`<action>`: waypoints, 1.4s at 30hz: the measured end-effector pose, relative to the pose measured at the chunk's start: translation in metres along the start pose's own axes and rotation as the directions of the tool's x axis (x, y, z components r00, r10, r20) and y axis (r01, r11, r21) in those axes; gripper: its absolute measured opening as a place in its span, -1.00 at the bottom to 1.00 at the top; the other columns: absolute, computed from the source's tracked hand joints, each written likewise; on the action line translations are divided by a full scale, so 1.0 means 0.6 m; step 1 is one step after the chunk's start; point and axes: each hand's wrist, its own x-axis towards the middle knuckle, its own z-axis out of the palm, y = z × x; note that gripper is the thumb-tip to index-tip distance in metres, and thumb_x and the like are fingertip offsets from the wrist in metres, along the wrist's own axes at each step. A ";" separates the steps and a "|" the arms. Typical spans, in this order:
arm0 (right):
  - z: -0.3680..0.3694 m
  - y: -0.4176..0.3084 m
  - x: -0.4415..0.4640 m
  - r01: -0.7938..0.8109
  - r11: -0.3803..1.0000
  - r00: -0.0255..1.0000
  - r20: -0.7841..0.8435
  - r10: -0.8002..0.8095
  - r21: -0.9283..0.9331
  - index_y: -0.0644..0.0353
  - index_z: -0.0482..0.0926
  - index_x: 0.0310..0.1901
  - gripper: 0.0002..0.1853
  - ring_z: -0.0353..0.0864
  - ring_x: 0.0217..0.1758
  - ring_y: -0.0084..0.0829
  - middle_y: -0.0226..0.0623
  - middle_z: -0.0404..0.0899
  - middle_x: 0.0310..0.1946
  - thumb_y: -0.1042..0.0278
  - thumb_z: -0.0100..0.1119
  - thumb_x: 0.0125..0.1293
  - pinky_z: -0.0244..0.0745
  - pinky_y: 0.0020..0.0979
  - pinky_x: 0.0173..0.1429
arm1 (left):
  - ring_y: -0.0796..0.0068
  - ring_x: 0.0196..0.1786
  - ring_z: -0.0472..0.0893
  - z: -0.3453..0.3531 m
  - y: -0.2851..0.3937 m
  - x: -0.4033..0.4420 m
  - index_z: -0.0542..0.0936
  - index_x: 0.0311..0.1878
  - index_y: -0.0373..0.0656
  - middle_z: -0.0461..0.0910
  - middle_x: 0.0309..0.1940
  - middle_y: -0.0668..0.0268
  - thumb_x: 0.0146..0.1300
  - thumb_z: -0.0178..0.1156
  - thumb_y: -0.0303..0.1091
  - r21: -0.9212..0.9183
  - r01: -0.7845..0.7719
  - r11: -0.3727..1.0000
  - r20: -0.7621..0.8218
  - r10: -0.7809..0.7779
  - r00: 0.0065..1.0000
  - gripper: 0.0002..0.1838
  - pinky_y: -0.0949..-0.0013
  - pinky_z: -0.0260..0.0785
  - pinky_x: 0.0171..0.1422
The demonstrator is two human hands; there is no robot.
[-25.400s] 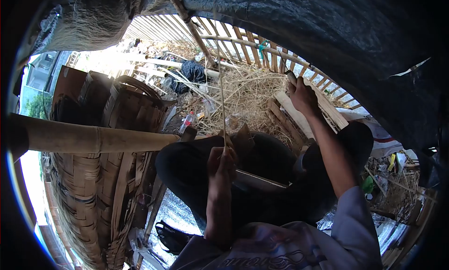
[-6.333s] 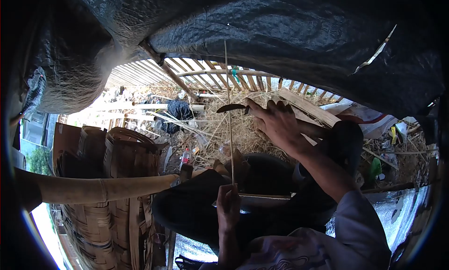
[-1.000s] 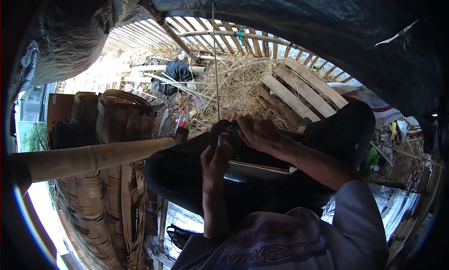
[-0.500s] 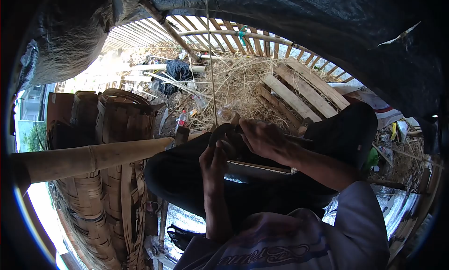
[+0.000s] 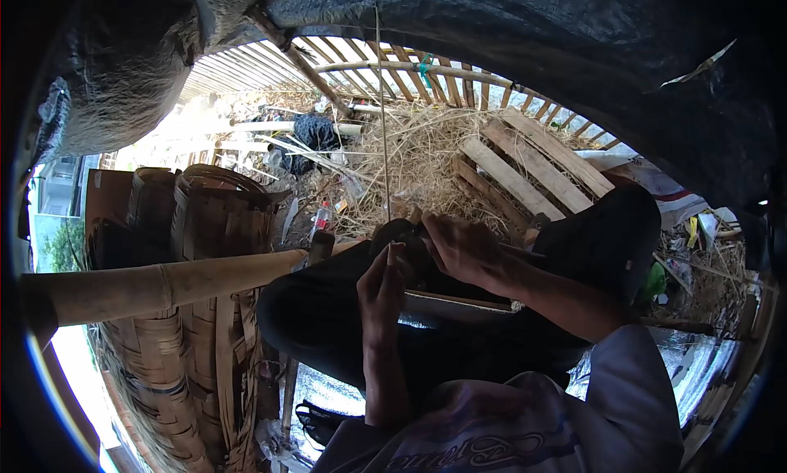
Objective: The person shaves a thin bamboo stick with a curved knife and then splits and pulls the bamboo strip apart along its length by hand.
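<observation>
A thin bamboo strip (image 5: 384,129) rises from my left hand (image 5: 381,286) toward the dark tarp overhead. My left hand pinches its lower end, above my crossed legs in dark trousers. Just to the right, my right hand (image 5: 463,247) is wrapped round the handle of a knife. The curved dark blade (image 5: 385,234) lies against the low part of the strip, close to my left fingertips. The handle is mostly hidden by my fingers, with its rear part showing past my wrist.
A thick bamboo pole (image 5: 197,281) crosses at left beside woven bamboo panels (image 5: 152,350). Wooden planks (image 5: 512,178) lie on straw ahead, before a slatted fence (image 5: 402,71). A plastic bottle (image 5: 322,216) and a black bag (image 5: 316,131) are on the ground. Dark tarp (image 5: 525,30) hangs overhead.
Over the last second the strip's upper end swung left, then back right, while both hands stayed close together. Earlier, my right hand held the blade much higher up the strip.
</observation>
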 end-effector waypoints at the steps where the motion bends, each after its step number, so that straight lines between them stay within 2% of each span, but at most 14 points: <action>1: 0.000 0.000 0.001 0.005 1.000 1.000 -0.006 -0.005 -0.001 0.32 0.31 0.00 -0.69 0.64 -0.45 -0.11 -0.09 0.57 -0.42 0.34 0.08 0.33 0.55 -0.21 -0.49 | 0.91 -0.59 0.17 -0.001 -0.007 0.002 0.55 0.15 -0.24 0.34 -0.55 0.63 0.47 0.03 -0.23 0.010 -0.022 1.000 0.001 0.022 1.000 -0.65 0.67 -0.06 -0.55; 5: -0.013 0.002 0.010 -0.064 0.997 0.998 -0.011 0.065 0.053 0.31 0.31 0.00 -0.68 0.64 -0.44 -0.13 -0.12 0.56 -0.42 0.34 0.09 0.32 0.55 -0.21 -0.49 | 0.91 -0.58 0.19 -0.002 -0.018 -0.004 0.55 0.15 -0.24 0.34 -0.55 0.64 0.47 0.02 -0.24 0.017 -0.044 0.999 0.023 0.044 0.999 -0.66 0.68 -0.04 -0.54; 8: -0.019 0.002 0.009 -0.051 0.998 0.998 0.039 0.052 -0.043 0.32 0.32 0.00 -0.69 0.64 -0.44 -0.14 -0.12 0.56 -0.43 0.36 0.10 0.32 0.55 -0.21 -0.48 | 0.91 -0.57 0.20 -0.003 -0.001 -0.007 0.55 0.13 -0.22 0.34 -0.54 0.63 0.47 0.01 -0.23 0.026 0.048 0.999 0.017 -0.048 0.999 -0.67 0.68 -0.03 -0.53; 10: -0.014 -0.002 0.003 0.045 0.998 0.999 0.016 -0.044 -0.049 0.33 0.32 0.00 -0.68 0.64 -0.46 -0.14 -0.11 0.56 -0.46 0.37 0.10 0.31 0.55 -0.21 -0.49 | 0.91 -0.56 0.20 -0.003 0.001 -0.005 0.55 0.12 -0.22 0.35 -0.54 0.63 0.48 0.00 -0.22 0.008 0.015 1.000 0.027 -0.015 1.000 -0.67 0.68 -0.03 -0.53; 13: -0.011 -0.002 0.002 0.070 0.998 0.997 -0.014 -0.070 0.001 0.33 0.32 0.01 -0.66 0.64 -0.45 -0.15 -0.11 0.57 -0.47 0.37 0.12 0.29 0.55 -0.22 -0.48 | 0.92 -0.57 0.19 -0.001 0.007 -0.007 0.55 0.12 -0.22 0.35 -0.54 0.63 0.48 -0.01 -0.20 -0.003 -0.014 1.000 0.027 0.014 1.000 -0.66 0.69 -0.04 -0.53; 16: -0.017 -0.003 0.009 -0.033 0.999 0.999 -0.024 0.033 0.001 0.31 0.33 0.01 -0.65 0.64 -0.46 -0.17 -0.15 0.56 -0.48 0.36 0.14 0.27 0.55 -0.23 -0.49 | 0.92 -0.57 0.17 -0.006 0.000 -0.010 0.54 0.13 -0.22 0.34 -0.55 0.63 0.48 -0.01 -0.19 -0.001 -0.005 1.000 0.023 0.005 1.000 -0.65 0.68 -0.05 -0.54; 19: -0.035 -0.007 0.011 -0.037 0.992 0.998 0.045 0.043 -0.119 0.31 0.33 0.00 -0.65 0.64 -0.48 -0.18 -0.15 0.56 -0.48 0.37 0.14 0.26 0.55 -0.23 -0.50 | 0.92 -0.58 0.16 -0.006 -0.003 -0.009 0.53 0.13 -0.22 0.33 -0.55 0.63 0.48 -0.01 -0.18 -0.016 -0.014 1.000 0.038 0.015 0.999 -0.65 0.68 -0.06 -0.54; 24: -0.018 -0.004 0.010 0.014 0.998 1.000 0.007 -0.014 -0.060 0.32 0.33 -0.04 -0.69 0.63 -0.53 -0.20 -0.16 0.56 -0.52 0.37 0.13 0.27 0.53 -0.24 -0.54 | 0.92 -0.58 0.16 -0.003 0.002 -0.009 0.54 0.13 -0.21 0.31 -0.56 0.62 0.48 0.00 -0.18 -0.011 0.000 1.000 0.032 0.000 0.999 -0.65 0.68 -0.06 -0.54; 27: -0.017 -0.007 0.008 -0.015 0.997 0.998 0.052 0.019 -0.074 0.31 0.34 -0.06 -0.71 0.63 -0.53 -0.21 -0.14 0.55 -0.53 0.37 0.12 0.28 0.52 -0.25 -0.56 | 0.91 -0.56 0.18 -0.006 -0.002 -0.011 0.54 0.13 -0.22 0.35 -0.53 0.61 0.48 -0.01 -0.21 0.013 0.004 1.000 0.028 -0.004 1.000 -0.66 0.68 -0.04 -0.52; 32: -0.014 0.000 0.010 -0.048 0.995 0.991 0.124 0.059 -0.086 0.29 0.34 -0.10 -0.74 0.63 -0.54 -0.19 -0.09 0.54 -0.52 0.36 0.12 0.28 0.51 -0.25 -0.59 | 0.87 -0.45 0.25 -0.005 -0.013 -0.003 0.53 0.14 -0.27 0.42 -0.43 0.58 0.45 -0.03 -0.30 0.172 -0.081 0.982 -0.009 0.084 0.996 -0.67 0.68 0.07 -0.40; 34: -0.010 0.004 0.013 0.015 0.981 0.999 0.032 -0.008 -0.193 0.29 0.35 -0.11 -0.75 0.62 -0.56 -0.16 -0.07 0.55 -0.51 0.35 0.11 0.28 0.51 -0.24 -0.59 | 0.86 -0.44 0.26 -0.006 -0.019 0.001 0.53 0.13 -0.28 0.43 -0.43 0.58 0.45 -0.03 -0.31 0.166 -0.089 0.982 -0.017 0.093 0.996 -0.68 0.68 0.08 -0.39; 38: 0.004 0.030 0.024 0.014 0.986 0.999 0.041 -0.007 -0.164 0.31 0.36 -0.10 -0.74 0.63 -0.56 -0.11 -0.02 0.56 -0.48 0.34 0.10 0.28 0.52 -0.22 -0.58 | 0.86 -0.45 0.27 -0.008 -0.014 -0.006 0.54 0.10 -0.28 0.43 -0.45 0.56 0.45 -0.03 -0.33 0.157 -0.115 0.981 -0.018 0.120 0.993 -0.70 0.68 0.08 -0.40; 40: 0.005 0.060 0.038 -0.085 0.970 0.995 0.035 0.096 -0.228 0.31 0.34 -0.08 -0.77 0.65 -0.58 -0.15 -0.01 0.57 -0.52 0.37 0.03 0.31 0.51 -0.21 -0.62 | 0.86 -0.46 0.27 -0.012 -0.017 0.000 0.54 0.09 -0.27 0.43 -0.45 0.56 0.46 -0.04 -0.33 0.121 -0.132 0.984 0.014 0.131 0.991 -0.71 0.68 0.07 -0.41; 42: 0.006 0.054 0.044 -0.081 0.976 0.997 -0.017 0.079 -0.204 0.31 0.35 -0.10 -0.77 0.64 -0.58 -0.11 0.00 0.56 -0.52 0.37 0.04 0.30 0.50 -0.18 -0.61 | 0.87 -0.47 0.27 -0.013 -0.016 0.004 0.54 0.09 -0.27 0.44 -0.46 0.56 0.47 -0.04 -0.33 0.075 -0.154 0.985 0.044 0.151 0.987 -0.71 0.68 0.07 -0.43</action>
